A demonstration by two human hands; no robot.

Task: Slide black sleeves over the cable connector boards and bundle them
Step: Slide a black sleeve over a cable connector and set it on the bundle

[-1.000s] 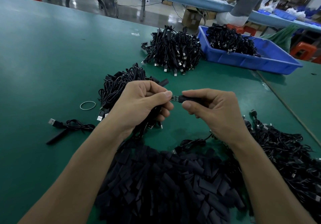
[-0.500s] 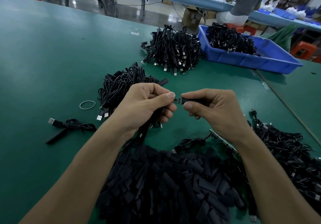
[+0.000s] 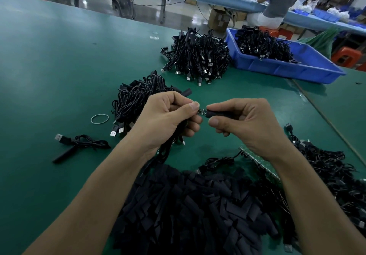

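Pinching one connector board (image 3: 201,112), left hand (image 3: 168,121) faces right hand (image 3: 248,125), its grip holding one black sleeve (image 3: 219,113).

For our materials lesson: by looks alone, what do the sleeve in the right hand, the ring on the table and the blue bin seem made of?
Sleeve: probably soft plastic or rubber tubing, matte black, no shine. Ring: likely a rubber band, a thin pale loop. Blue bin: moulded plastic, slightly glossy, uniform colour with a thick rim.
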